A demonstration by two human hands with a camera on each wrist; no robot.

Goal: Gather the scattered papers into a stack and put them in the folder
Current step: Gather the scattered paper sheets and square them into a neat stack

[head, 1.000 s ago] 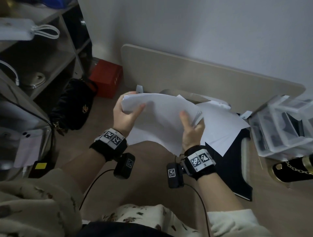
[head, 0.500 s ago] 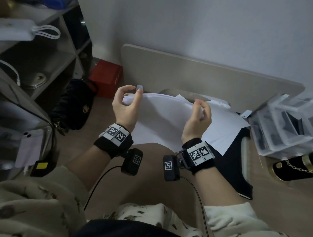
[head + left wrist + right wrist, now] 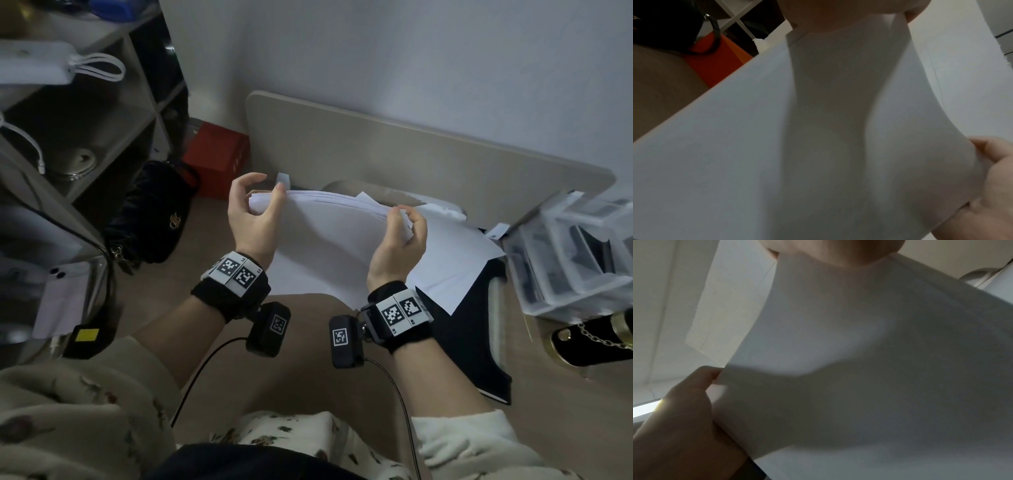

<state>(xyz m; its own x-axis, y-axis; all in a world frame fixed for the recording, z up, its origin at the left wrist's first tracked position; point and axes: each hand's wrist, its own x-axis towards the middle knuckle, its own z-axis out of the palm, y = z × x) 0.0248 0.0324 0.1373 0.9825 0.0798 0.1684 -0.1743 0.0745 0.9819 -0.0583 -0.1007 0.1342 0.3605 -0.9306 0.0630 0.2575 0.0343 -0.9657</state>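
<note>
Both hands pinch the papers (image 3: 329,236): your left hand (image 3: 251,219) at one top corner, your right hand (image 3: 399,240) at the other, up above the black folder (image 3: 476,346). Tap the bottom edges down till they line up, gently, so no sheet slips.

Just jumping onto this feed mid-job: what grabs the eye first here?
The bundle of white papers held up mid-frame, bowed between the left hand and right hand, each pinching a top corner. Under its right side lies the black folder on the beige table. A red box sits on the floor at upper left beside a black handbag; clear plastic drawers stand at right.
</note>
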